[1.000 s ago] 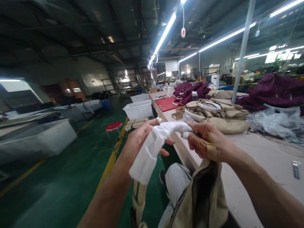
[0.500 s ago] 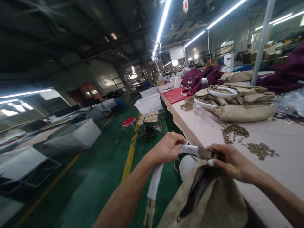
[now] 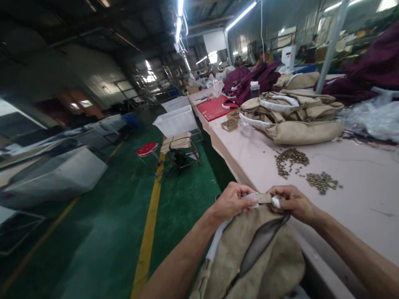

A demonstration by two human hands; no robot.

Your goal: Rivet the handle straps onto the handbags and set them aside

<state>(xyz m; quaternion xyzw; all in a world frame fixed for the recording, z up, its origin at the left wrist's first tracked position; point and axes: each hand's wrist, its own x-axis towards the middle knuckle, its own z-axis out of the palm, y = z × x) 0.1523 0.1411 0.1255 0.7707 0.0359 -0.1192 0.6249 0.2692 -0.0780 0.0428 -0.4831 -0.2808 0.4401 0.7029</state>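
A khaki bag (image 3: 230,257) with an open dark zip hangs below my hands, beside the table's edge. My left hand (image 3: 235,201) is closed on its strap (image 3: 264,198), where a white wrapping covers the strap. At the strap's other end, my right hand (image 3: 293,202) pinches the place where it meets the bag; something white shows at the thumb. A short tan stretch of strap lies bare between the two hands. The wrapped strap (image 3: 218,236) runs down the bag's left side. What lies under my fingers is hidden.
On the pink-covered table (image 3: 352,199) lie two heaps of small brass-coloured studs (image 3: 289,160), a pile of khaki bags (image 3: 299,114), purple bags (image 3: 249,79) and a red board (image 3: 213,109). White bins (image 3: 176,120), a red stool (image 3: 147,148) and a cloth-topped stand (image 3: 176,142) occupy the green floor.
My left hand has come closer to my right along the strap, and the strap has dropped against the bag's side. The bag shows more fully; the camera has turned right.
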